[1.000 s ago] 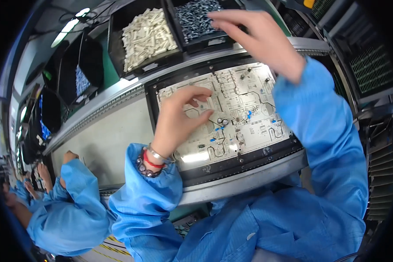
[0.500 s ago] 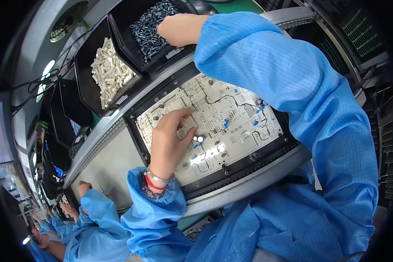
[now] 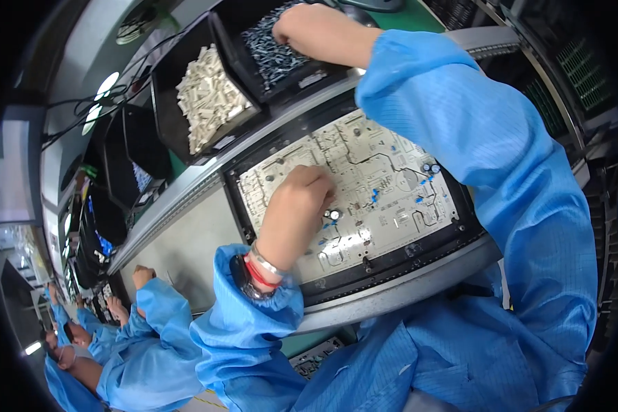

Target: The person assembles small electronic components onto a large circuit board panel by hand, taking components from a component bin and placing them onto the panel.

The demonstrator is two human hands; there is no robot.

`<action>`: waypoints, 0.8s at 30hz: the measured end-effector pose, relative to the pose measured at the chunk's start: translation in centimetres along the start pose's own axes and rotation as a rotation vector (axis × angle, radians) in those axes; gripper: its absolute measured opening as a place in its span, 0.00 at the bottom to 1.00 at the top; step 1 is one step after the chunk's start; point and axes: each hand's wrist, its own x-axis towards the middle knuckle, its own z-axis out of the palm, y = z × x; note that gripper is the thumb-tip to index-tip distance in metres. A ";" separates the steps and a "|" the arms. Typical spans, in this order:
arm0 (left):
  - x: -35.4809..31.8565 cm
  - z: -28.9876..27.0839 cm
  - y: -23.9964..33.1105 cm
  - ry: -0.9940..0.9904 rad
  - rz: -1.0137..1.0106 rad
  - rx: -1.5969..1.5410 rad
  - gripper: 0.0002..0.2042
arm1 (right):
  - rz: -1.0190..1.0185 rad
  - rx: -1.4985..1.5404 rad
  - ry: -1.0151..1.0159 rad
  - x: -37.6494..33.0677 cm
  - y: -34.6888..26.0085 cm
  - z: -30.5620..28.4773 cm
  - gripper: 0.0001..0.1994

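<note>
Over the pale circuit board [image 3: 408, 223], my left hand [image 3: 296, 209] hovers or rests with its fingers curled together; whatever they hold, if anything, is hidden. Small round capacitors [image 3: 332, 214] stand on the board just beside its fingertips. My right hand [image 3: 319, 31] reaches across to a black bin of small blue-grey parts [image 3: 271, 51]. Its fingers bend down among those parts, and the fingertips are out of sight. A black frame [image 3: 398, 257] surrounds the board, which carries blue parts and dark parts.
Left of that bin, another black bin [image 3: 175, 113] holds white oblong pieces [image 3: 209, 103]. A metal rail [image 3: 185, 180] runs between bins and board. Co-workers in blue sleeves [image 3: 161, 309] stand along the line at left. A second board [image 3: 316, 357] lies low, below the near rail.
My left hand's fingers have curled closer together, where thumb and fingers were apart. My right hand stays at the bin of blue-grey parts. The whole view has shifted, moving the scene rightward.
</note>
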 end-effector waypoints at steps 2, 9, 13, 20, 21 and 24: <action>0.2 -1.2 -0.3 -0.096 0.033 -0.034 0.04 | 0.018 0.012 -0.054 -0.2 -1.2 -1.5 0.08; 3.7 -9.1 -9.2 0.515 -0.121 0.562 0.05 | -0.113 0.138 0.023 -4.2 -4.1 -5.3 0.10; 4.6 -10.0 -16.3 0.209 -0.107 0.958 0.04 | -0.036 0.293 0.037 -7.9 -5.9 -4.5 0.14; 5.5 -9.1 -16.7 0.253 -0.190 0.936 0.03 | -0.222 0.320 -0.313 -16.2 -10.8 -3.3 0.07; 5.4 -9.1 -16.7 0.252 -0.195 0.932 0.03 | -0.162 0.399 -0.335 -16.9 -11.4 -3.3 0.07; 5.8 -9.5 -16.0 0.360 -0.132 0.851 0.02 | -0.089 0.482 -0.325 -18.1 -11.2 -3.0 0.08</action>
